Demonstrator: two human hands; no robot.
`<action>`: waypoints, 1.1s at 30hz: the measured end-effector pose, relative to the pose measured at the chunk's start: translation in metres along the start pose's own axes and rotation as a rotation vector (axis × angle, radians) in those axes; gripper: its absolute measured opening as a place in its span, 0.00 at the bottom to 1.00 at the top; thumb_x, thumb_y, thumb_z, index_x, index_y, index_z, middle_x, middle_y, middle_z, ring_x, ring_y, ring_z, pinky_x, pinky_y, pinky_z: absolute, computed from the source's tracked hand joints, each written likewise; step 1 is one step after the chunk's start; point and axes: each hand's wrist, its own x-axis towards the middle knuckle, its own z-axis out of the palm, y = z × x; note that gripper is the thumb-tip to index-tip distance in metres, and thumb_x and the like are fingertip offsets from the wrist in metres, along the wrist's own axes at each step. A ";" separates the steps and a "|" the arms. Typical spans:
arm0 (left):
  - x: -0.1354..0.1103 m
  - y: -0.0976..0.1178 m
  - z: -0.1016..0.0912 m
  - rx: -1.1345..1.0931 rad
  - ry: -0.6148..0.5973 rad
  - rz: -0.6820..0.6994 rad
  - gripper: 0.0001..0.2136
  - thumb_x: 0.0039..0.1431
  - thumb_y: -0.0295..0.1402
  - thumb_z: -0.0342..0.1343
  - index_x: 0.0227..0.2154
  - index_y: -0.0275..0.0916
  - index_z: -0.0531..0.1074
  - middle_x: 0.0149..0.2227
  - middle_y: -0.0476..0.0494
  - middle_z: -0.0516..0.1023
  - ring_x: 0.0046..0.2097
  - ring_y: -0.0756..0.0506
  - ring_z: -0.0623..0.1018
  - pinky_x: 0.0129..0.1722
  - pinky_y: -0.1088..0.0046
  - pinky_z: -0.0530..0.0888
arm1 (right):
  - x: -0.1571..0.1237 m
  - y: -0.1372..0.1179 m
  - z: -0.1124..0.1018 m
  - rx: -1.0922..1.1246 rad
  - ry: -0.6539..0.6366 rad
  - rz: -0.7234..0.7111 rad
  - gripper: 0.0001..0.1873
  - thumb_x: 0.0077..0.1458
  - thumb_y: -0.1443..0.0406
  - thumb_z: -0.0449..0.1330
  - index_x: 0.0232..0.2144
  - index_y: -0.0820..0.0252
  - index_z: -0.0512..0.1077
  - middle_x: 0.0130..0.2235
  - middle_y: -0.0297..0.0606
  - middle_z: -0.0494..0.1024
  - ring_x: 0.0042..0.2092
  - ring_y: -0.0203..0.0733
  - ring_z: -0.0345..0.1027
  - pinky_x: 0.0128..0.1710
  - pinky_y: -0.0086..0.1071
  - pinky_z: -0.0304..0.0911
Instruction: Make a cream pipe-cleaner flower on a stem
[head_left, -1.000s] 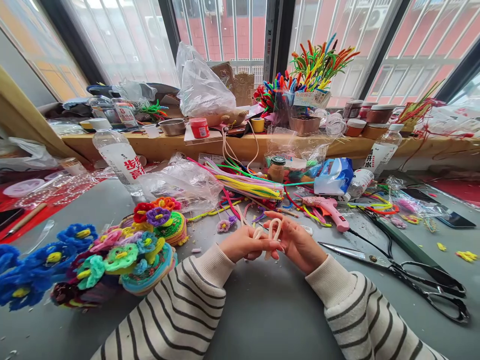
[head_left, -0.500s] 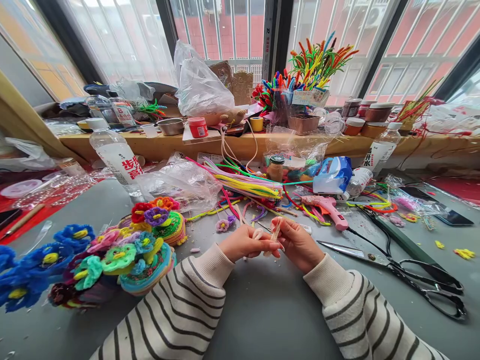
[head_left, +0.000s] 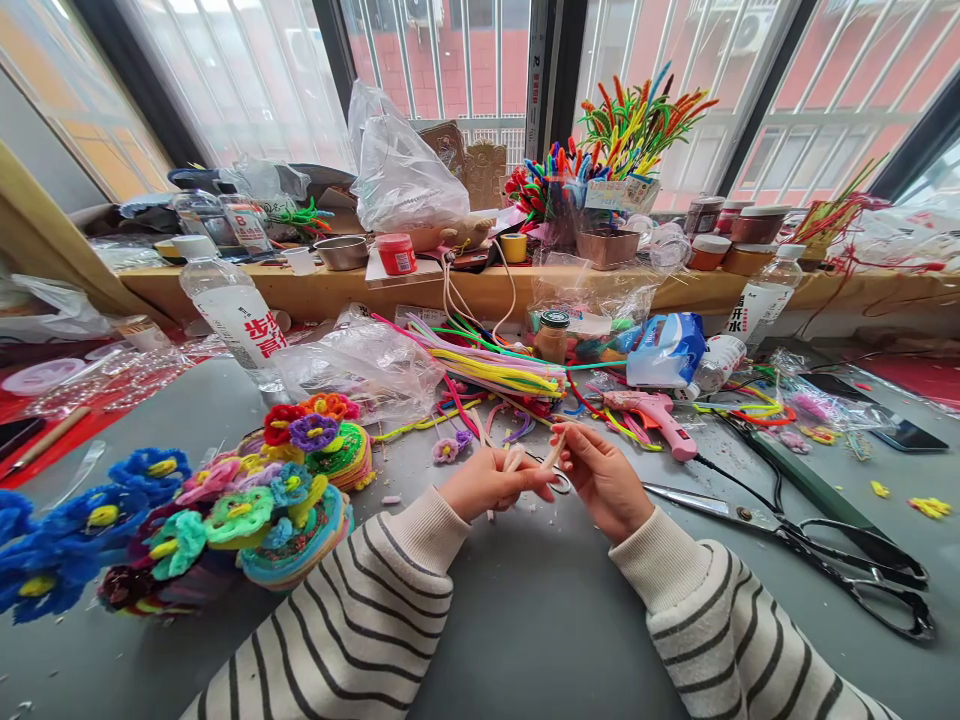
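Observation:
My left hand [head_left: 487, 483] is closed on cream-coloured pipe cleaners [head_left: 484, 428], whose long ends stick up past the knuckles; a curled part shows at its fingers. My right hand [head_left: 604, 480] pinches a short pale strip [head_left: 555, 452], likely of the same fuzzy stuff, between thumb and forefinger. Both hands meet above the grey table, fingertips close together. Behind them a small ring handle [head_left: 561, 484] peeks out, mostly hidden. Large black-handled scissors [head_left: 742, 514] lie open-looped just right of my right hand.
Pipe-cleaner flowers [head_left: 240, 515] crowd the left. A heap of coloured pipe cleaners [head_left: 495, 365], a small jar [head_left: 553, 338] and a pink glue gun [head_left: 652, 418] with its cord lie beyond my hands. Water bottles [head_left: 225, 305] stand upright; a cluttered wooden ledge [head_left: 315, 290] runs behind.
My right hand has drawn slightly right, with the pale strip now slanting between the hands. The ring handle behind has come into view. My left hand has barely moved.

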 end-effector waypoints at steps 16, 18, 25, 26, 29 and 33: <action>0.006 -0.007 -0.004 0.174 0.288 0.251 0.12 0.44 0.37 0.51 0.29 0.35 0.72 0.27 0.47 0.71 0.33 0.50 0.67 0.34 0.76 0.63 | -0.005 -0.001 0.007 -0.247 -0.073 -0.046 0.09 0.42 0.64 0.58 0.29 0.60 0.72 0.25 0.32 0.72 0.25 0.27 0.60 0.24 0.21 0.59; 0.006 -0.007 -0.003 0.137 0.305 0.253 0.11 0.42 0.36 0.53 0.29 0.34 0.71 0.28 0.46 0.71 0.32 0.49 0.69 0.33 0.75 0.65 | -0.005 0.000 0.007 -0.302 -0.053 -0.065 0.08 0.41 0.64 0.59 0.29 0.60 0.72 0.26 0.33 0.73 0.25 0.28 0.61 0.25 0.23 0.59; 0.005 -0.008 -0.001 0.065 0.346 0.251 0.11 0.42 0.37 0.53 0.27 0.34 0.69 0.26 0.47 0.73 0.30 0.50 0.71 0.30 0.76 0.67 | -0.003 0.001 0.005 -0.360 0.011 -0.120 0.09 0.40 0.65 0.59 0.29 0.59 0.69 0.27 0.33 0.73 0.26 0.31 0.65 0.28 0.27 0.63; 0.004 -0.007 -0.001 0.082 0.364 0.248 0.11 0.42 0.37 0.53 0.27 0.34 0.69 0.27 0.46 0.73 0.30 0.50 0.71 0.31 0.76 0.67 | -0.003 0.001 0.005 -0.370 0.018 -0.127 0.10 0.40 0.65 0.59 0.30 0.59 0.69 0.28 0.33 0.73 0.27 0.32 0.65 0.29 0.28 0.63; 0.002 -0.003 0.000 0.143 0.441 0.253 0.12 0.41 0.37 0.53 0.27 0.34 0.70 0.28 0.45 0.74 0.31 0.49 0.71 0.31 0.76 0.67 | -0.004 0.001 0.004 -0.407 0.000 -0.157 0.10 0.41 0.65 0.59 0.31 0.59 0.69 0.30 0.34 0.73 0.29 0.33 0.66 0.30 0.29 0.64; 0.002 -0.003 0.000 0.229 0.526 0.278 0.12 0.41 0.39 0.53 0.26 0.34 0.70 0.27 0.44 0.73 0.31 0.48 0.71 0.29 0.75 0.67 | -0.005 0.001 0.004 -0.455 -0.057 -0.195 0.08 0.43 0.65 0.57 0.30 0.59 0.70 0.34 0.36 0.73 0.32 0.35 0.66 0.30 0.29 0.64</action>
